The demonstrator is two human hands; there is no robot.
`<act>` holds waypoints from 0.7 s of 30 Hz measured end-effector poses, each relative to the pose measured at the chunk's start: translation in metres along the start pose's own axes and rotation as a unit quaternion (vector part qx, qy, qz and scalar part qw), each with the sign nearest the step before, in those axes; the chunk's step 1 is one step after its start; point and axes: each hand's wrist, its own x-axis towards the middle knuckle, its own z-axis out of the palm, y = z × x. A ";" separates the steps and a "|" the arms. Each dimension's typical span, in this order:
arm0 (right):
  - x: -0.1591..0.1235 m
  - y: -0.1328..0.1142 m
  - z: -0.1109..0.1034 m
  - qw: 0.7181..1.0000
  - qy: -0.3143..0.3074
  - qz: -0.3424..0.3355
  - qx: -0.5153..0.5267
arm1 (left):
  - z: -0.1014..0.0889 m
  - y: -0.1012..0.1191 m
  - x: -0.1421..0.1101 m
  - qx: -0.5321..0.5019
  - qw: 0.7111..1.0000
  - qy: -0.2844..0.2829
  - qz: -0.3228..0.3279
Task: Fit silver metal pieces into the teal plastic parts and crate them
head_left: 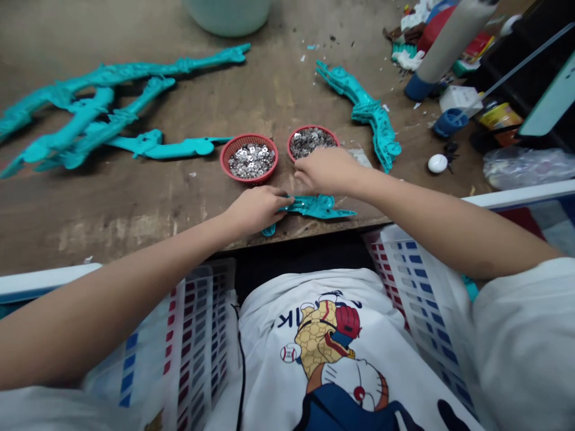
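Observation:
My left hand [257,209] is closed around the left end of a turquoise plastic part [317,207] lying at the table's front edge. Just above that part is my right hand [327,170], its fingers curled together; whatever they pinch, if anything, is hidden. It covers the near rim of a small red basket [313,141] filled with small dark metal pieces. A second red basket [250,158], holding shiny metal clips, stands beyond my left hand.
Several long turquoise parts [96,108] lie piled at the left. Another turquoise part [366,111] rests at the back right, near a grey bottle [449,45] and a white ball [437,163]. White plastic crates [417,281] flank my lap below the table edge.

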 end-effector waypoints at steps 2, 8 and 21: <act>0.002 0.000 -0.001 0.999 -0.031 0.005 -0.021 | -0.008 0.005 -0.001 0.028 0.999 -0.012 0.031; -0.015 -0.009 -0.018 0.991 -0.062 -0.081 0.087 | -0.029 0.001 -0.013 0.022 0.992 0.099 0.073; -0.027 0.147 -0.046 0.941 0.169 0.284 0.073 | -0.075 -0.003 -0.042 0.035 0.916 0.387 0.099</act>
